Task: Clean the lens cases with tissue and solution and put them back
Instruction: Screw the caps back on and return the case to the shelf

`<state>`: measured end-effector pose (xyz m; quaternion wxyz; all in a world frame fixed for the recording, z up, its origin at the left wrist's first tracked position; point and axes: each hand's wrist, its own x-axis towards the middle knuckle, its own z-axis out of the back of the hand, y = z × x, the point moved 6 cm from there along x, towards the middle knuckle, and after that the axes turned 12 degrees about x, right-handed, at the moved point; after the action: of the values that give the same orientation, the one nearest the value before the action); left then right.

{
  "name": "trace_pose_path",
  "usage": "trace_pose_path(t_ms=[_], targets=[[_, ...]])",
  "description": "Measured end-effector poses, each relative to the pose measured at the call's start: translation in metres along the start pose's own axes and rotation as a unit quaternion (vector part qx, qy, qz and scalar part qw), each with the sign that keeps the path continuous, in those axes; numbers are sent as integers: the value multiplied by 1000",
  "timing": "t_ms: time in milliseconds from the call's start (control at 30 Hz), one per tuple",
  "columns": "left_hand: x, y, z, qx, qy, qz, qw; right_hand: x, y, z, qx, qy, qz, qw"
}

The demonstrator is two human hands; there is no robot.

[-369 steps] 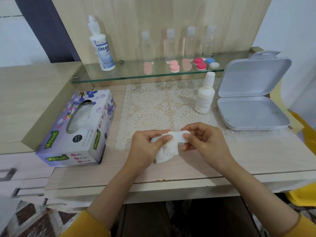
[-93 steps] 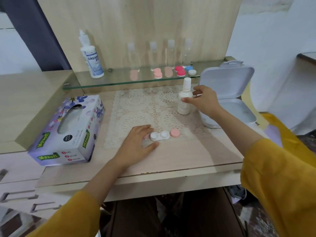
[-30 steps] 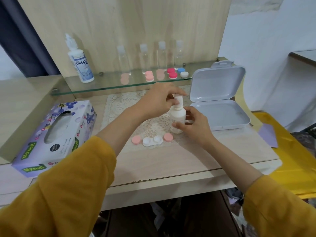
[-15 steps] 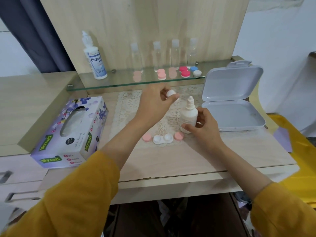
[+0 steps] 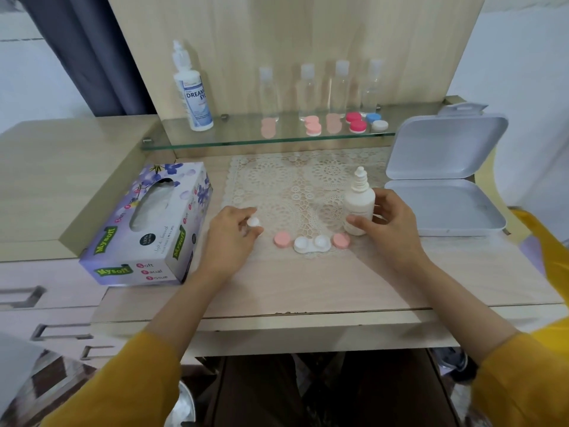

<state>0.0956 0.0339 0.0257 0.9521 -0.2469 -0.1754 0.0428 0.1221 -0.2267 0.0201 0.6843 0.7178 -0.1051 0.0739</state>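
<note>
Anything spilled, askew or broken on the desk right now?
No spill visible. The small bottle is held upright, uncapped, by the right hand; the left hand pinches a white cap. The lens case lies open, pink lids either side. Only flaw: the desk's front edge looks chipped.

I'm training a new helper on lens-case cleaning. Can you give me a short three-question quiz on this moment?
1. True or false: the solution bottle gripped by the right hand has its cap on.
2. What does the left hand pinch? A) a tissue B) the white bottle cap C) a blue lid
3. How many pink lids lie beside the open white lens case on the lace mat?
Key: 1 false, the nozzle is bare; 2 B; 3 two, one at each end.
</note>
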Motion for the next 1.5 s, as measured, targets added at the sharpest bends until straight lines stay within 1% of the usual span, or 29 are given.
trace_pose_path(t_ms=[67, 133, 200, 233, 300, 367, 433, 533, 633, 833, 1000, 1233, 1500], targets=[[-2, -11, 3, 26, -44, -59, 997, 3, 8, -2, -56, 18, 22, 998], [-8, -26, 3, 21, -63, -129, 989, 6, 17, -4, -108, 39, 46, 992], [-15, -40, -4, 13, -39, -195, 980, 9, 26, -7, -155, 62, 64, 984], [-18, -45, -10, 14, -17, -215, 976, 9, 30, -10, -184, 76, 74, 977], [-22, -47, -22, 17, 22, -230, 973, 9, 35, -14, -239, 104, 94, 961], [-24, -45, -31, 14, 56, -221, 974, 8, 37, -17, -279, 129, 114, 945], [-24, -42, -36, -2, 73, -200, 977, 6, 36, -20, -310, 156, 153, 925], [-22, -40, -35, -35, 77, -171, 982, 4, 30, -24, -351, 192, 196, 896], [-20, -40, -33, -61, 81, -155, 983, 1, 29, -29, -379, 210, 234, 870], [-19, -39, -33, -77, 88, -135, 984, -1, 35, -38, -413, 230, 286, 834], [-20, -39, -33, -75, 86, -130, 985, 1, 38, -42, -438, 251, 281, 816], [-21, -39, -32, -72, 90, -131, 985, 4, 43, -49, -430, 276, 288, 810], [-22, -38, -31, -69, 88, -134, 985, 5, 48, -50, -436, 284, 299, 800]])
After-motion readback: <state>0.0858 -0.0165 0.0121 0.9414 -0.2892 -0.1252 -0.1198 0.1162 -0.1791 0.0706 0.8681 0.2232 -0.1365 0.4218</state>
